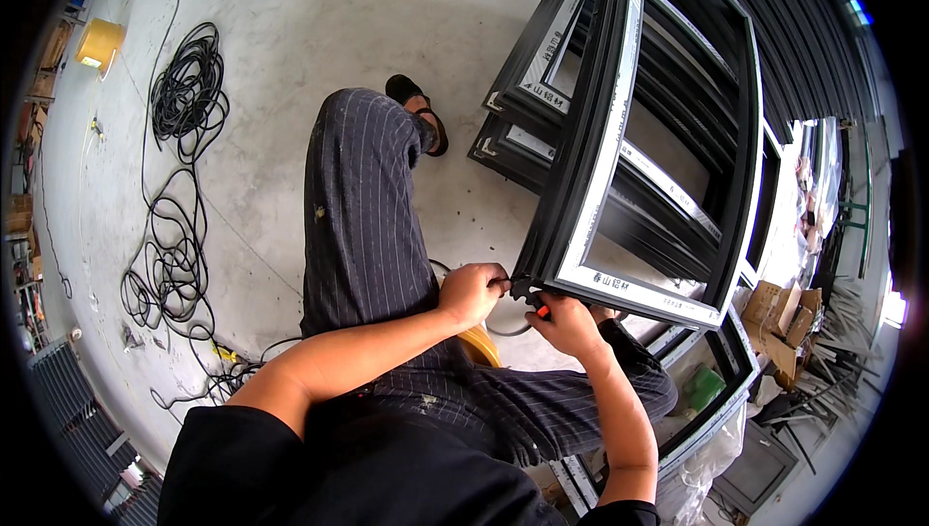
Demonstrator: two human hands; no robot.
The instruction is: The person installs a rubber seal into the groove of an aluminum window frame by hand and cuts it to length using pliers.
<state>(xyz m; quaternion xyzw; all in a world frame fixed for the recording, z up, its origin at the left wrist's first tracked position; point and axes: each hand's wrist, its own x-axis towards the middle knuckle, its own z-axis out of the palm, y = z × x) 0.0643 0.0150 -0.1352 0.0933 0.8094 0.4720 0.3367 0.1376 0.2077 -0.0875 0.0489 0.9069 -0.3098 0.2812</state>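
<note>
Black shirtfront (387, 468) faced the topmost frame (588, 207); at its corner the left hand (472, 294) pinched something dark (514, 280), the right hand (569, 326) clutched a tool (543, 312).

One left hand (471, 294), one right hand (568, 325), one tool (543, 312), at least four frames.
Both hands and the single tool are at the near left corner of the front frame (611, 153); at least two back frames (547, 90) show at its left edge and at least one low frame (745, 371) below its right end, overlaps hiding the full count; well left of the front frame are one bucket (100, 45) and two cable heaps, one tight (189, 86), one loose (160, 265); just left, one sandal (398, 89); right of it, at least one carton (774, 318); below, one green thing (704, 388).
</note>
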